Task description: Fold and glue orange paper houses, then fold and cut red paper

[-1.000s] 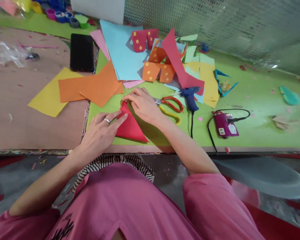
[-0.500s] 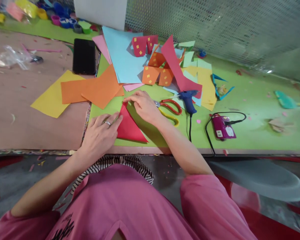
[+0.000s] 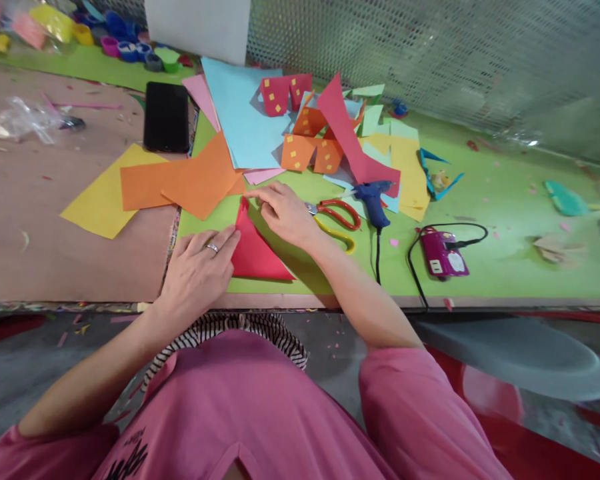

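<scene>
A red paper folded into a triangle lies on the green mat near the table's front edge. My left hand, a ring on one finger, lies flat on the triangle's left edge with fingers stretched out. My right hand presses its fingertips together on the triangle's top corner. Red and yellow scissors lie just right of my right hand.
A blue glue gun and a magenta power adapter with black cord lie to the right. Orange, yellow and light blue sheets, paper cut-outs, a black phone and tape rolls fill the back.
My left hand has slid down the triangle's left edge, its fingers drawn closer together. My right hand has stayed on the top corner. The view has shifted slightly.
</scene>
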Motion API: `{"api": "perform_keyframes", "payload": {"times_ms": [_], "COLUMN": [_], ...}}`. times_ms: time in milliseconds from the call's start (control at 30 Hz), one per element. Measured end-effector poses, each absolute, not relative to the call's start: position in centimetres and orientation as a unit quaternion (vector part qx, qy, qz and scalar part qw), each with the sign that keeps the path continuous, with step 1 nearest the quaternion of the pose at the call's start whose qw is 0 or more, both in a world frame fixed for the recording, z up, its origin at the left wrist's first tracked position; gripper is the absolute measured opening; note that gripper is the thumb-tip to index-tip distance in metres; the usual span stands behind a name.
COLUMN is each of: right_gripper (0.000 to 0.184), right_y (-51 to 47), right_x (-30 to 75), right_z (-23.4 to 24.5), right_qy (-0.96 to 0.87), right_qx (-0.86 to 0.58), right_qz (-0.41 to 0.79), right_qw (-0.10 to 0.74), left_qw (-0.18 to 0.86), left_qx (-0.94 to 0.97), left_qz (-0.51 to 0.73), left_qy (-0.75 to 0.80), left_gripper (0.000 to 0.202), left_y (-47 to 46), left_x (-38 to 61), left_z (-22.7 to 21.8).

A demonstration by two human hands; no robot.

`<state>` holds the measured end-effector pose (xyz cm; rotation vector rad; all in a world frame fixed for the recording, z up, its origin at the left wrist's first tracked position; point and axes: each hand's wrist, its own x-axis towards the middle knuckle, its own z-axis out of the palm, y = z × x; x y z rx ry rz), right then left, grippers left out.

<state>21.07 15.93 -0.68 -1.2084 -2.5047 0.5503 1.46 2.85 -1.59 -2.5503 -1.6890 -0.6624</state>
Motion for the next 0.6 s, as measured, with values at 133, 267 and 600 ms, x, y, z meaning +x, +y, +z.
{"api": "perform_keyframes", "payload": {"times_ms": [133, 267, 600], "right_gripper": [0.039, 0.019, 0.006], "right_y": [15.65, 15.53, 15.85], "right_x": [21.13, 20.81, 20.14], "right_z": [-0.56, -0.7, -0.68], "right_qy": [-0.86, -0.851, -0.84], "right_qx": [-0.427, -0.446, -0.41], "right_qz": [0.215, 0.213, 0.272], "right_qw": [0.179, 0.176, 0.23], "left_qw": [0.005, 0.023, 0.059], "left_qx": [-0.814, -0.816, -0.837], "left_qz": [-0.205, -0.205, -0.226], "left_qy": [-0.544, -0.54, -0.495], "left_gripper": [0.049, 0.046, 0.04], "left_y": [2.81, 2.84, 2.91], "left_x": [1.52, 1.52, 1.29], "left_z": [-1.53, -1.59, -1.63]}}
